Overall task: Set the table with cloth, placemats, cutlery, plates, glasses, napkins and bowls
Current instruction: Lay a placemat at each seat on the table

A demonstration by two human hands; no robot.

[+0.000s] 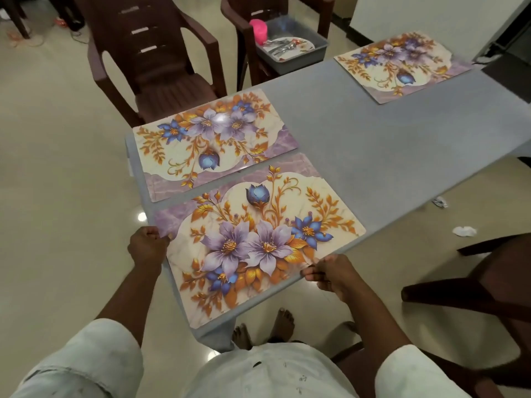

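Left grip: my left hand (146, 244) pinches the left short edge of the nearest floral placemat (258, 239), fingers curled onto its corner area.
Right grip: my right hand (330, 272) pinches the near long edge of the same mat, thumb and fingers closed on it, at the table's edge.
Held mat: a rectangular glossy placemat printed with purple and blue flowers and orange leaves on cream; it lies flat on the table at the corner nearest me, its near corner reaching the table's edge.
Second mat: a matching floral placemat (215, 142) lies just beyond the held one, their long edges nearly touching, with its print turned the opposite way.
Third mat: another matching placemat (402, 64) sits at the far end of the table, well apart from the other two.
Table: a long table covered by a plain grey-blue cloth (359, 133); all three mats rest on it.
Supplies: a grey plastic tub (293, 41) sits on a dark brown plastic chair (275, 12) past the table, holding a white patterned plate (301, 45), steel cutlery (280, 47) and a pink plastic cup (258, 30).
Seating: another dark brown plastic chair (155, 61) stands on the far side by the second mat; a dark chair (474, 282) is on my right.
Floor: crumpled white paper scraps (464, 231) lie on the shiny cream tiles to the right.
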